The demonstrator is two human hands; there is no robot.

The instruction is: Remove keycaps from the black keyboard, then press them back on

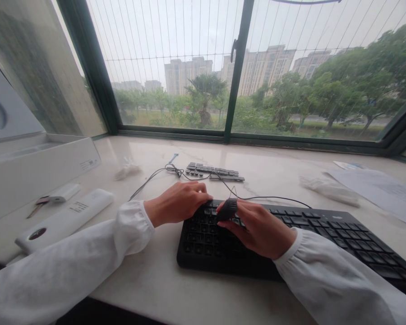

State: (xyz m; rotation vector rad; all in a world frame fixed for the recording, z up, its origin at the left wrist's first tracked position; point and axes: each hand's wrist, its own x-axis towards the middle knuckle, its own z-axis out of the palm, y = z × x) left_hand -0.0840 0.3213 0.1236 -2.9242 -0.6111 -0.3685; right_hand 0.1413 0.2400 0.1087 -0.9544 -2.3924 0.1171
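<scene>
A black keyboard (325,225) lies in front of me, with bare switch sockets at its left end and caps on keys farther right. In my right hand (262,228), above the left part of the keyboard, is a black ribbed keycap puller (227,210) with thin wire loops pointing away from me. My left hand (179,203) is at the keyboard's back left corner, its fingers curled together; whatever is between them is hidden. Behind the hands, loose black keycaps (213,170) lie in rows on the white counter (149,280).
A black cable (155,174) runs behind the keyboard. On the left are a white power bank (67,219), a key (39,205) and a white box (47,167). Clear plastic bags (329,189) and paper sheets (382,189) lie right. A window (228,113) stands behind.
</scene>
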